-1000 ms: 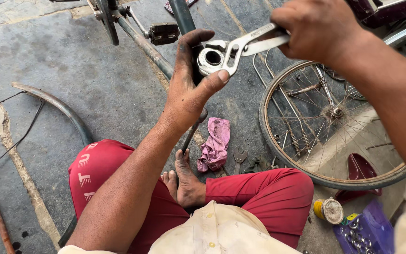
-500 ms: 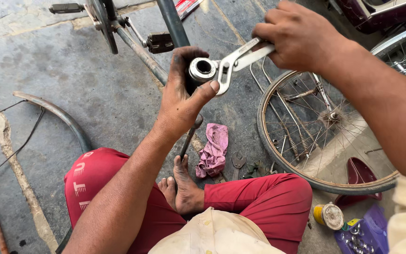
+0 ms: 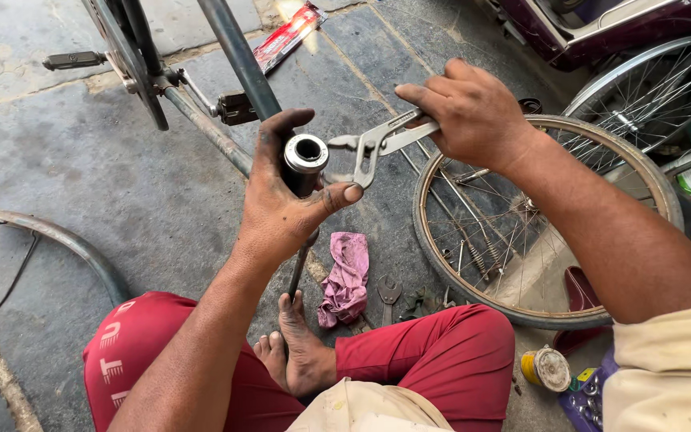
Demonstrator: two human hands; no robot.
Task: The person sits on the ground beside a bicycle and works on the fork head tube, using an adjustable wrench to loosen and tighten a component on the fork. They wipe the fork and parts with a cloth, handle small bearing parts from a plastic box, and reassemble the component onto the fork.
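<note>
**Steel tube gripped upright, pliers brought to its rim**

The left hand [image 3: 281, 212] is wrapped around a dark steel tube [image 3: 304, 164], fingers behind and thumb across the front, so that its open, bright-rimmed mouth faces up toward the camera; the grip looks meant to steady the tube against twisting; a thin rod runs down from under the hand toward the bare foot [image 3: 301, 352], which seems to brace its lower end on the stone floor [image 3: 57, 160].

The right hand [image 3: 473, 112] is closed over the handles of a pair of silvery pliers [image 3: 377, 144]; their jaws stand open just beside the tube's rim, near the left thumb tip, not visibly biting on it; held level from the right, the tool can reach the rim without crossing the steadying hand.

Around the seated person, in red trousers [image 3: 433, 352]: a bicycle frame [image 3: 233, 48] with a pedal [image 3: 73, 59] lies beyond the tube; a spoked wheel [image 3: 537, 232] lies flat at the right, within reach; a pink rag [image 3: 345, 276] and a small spanner [image 3: 389, 292] lie on the floor between the foot and the wheel, kept close at hand; a curved mudguard [image 3: 57, 240] lies at the left; a small yellow tin [image 3: 545, 368] sits by the right knee.
</note>
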